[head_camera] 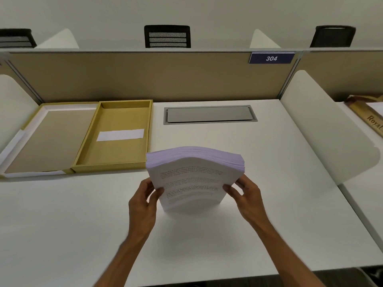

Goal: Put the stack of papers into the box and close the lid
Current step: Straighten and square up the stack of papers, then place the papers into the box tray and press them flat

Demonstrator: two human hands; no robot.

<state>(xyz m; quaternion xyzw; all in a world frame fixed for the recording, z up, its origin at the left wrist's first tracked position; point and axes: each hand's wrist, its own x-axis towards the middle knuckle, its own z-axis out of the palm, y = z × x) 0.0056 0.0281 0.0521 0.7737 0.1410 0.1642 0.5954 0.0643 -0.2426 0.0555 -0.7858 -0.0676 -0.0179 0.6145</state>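
A thick stack of printed white papers stands on its lower edge on the white desk, bowed and leaning toward me. My left hand grips its left side and my right hand grips its right side. The yellow cardboard box lies open at the back left, with a white paper strip on its floor. Its hinged lid lies flat to the left of the box, inside facing up.
A grey cable hatch is set into the desk behind the papers. A beige partition with a blue "304" sign closes the back. White side dividers stand at left and right. Chairs show beyond.
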